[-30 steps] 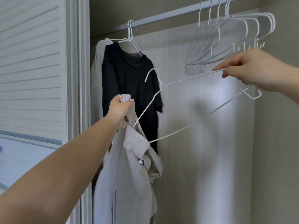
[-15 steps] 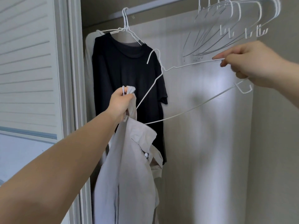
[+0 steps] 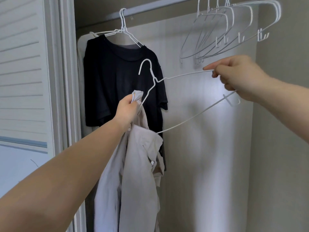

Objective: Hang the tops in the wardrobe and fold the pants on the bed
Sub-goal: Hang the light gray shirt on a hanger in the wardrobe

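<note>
In wardrobe: left hand (image 3: 127, 108) fingers clamp pale beige zip jacket (image 3: 133, 173); right hand (image 3: 237, 77) fingers pinch white wire hanger (image 3: 182, 76).
Step tip: feed hanger's free end into the collar.

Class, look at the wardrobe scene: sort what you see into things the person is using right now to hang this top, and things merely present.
In use:
- pale beige zip-up top, gripped by the left hand
- white wire hanger, pinched by the right hand
- white wardrobe rail

Merely present:
- black T-shirt, already hung
- empty white wire hangers on the rail
- white slatted door
</note>
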`<action>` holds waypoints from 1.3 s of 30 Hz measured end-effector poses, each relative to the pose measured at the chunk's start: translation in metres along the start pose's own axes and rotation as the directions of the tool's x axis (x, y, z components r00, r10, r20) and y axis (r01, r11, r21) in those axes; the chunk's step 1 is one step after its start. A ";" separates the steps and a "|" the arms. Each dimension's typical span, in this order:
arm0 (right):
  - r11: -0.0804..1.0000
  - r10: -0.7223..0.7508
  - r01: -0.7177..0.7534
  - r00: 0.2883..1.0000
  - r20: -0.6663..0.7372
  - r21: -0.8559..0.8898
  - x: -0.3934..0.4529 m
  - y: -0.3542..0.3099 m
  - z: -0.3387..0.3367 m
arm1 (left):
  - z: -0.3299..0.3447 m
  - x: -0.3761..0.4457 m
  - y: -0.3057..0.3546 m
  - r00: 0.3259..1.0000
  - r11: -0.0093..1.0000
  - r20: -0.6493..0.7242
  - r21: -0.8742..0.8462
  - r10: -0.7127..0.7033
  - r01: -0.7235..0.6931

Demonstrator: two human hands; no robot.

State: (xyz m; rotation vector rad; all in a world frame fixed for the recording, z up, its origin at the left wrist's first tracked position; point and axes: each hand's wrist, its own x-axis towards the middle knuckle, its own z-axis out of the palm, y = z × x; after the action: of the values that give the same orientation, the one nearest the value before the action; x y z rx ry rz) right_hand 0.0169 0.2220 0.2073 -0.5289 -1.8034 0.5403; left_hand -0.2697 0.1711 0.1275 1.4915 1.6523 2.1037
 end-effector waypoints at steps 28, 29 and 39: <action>0.983 0.086 -0.171 0.732 0.676 0.060 -0.116 0.094 0.157 | 0.014 0.020 0.047 0.991 0.986 0.062 0.108 0.122 -0.128; 0.982 0.090 -0.181 0.710 0.698 0.058 -0.120 0.096 0.165 | 0.013 0.020 0.045 0.990 0.985 0.071 0.109 0.125 -0.133; 0.692 0.234 -0.523 0.815 0.530 0.498 -0.111 0.104 0.141 | -0.030 0.022 0.015 0.996 0.977 0.019 0.195 0.086 -0.088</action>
State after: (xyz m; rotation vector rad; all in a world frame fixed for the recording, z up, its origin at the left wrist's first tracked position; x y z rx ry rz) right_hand -0.0786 0.2235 0.0232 -0.3293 -1.7596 1.6122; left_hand -0.2952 0.1567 0.1546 1.6558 1.8710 2.0206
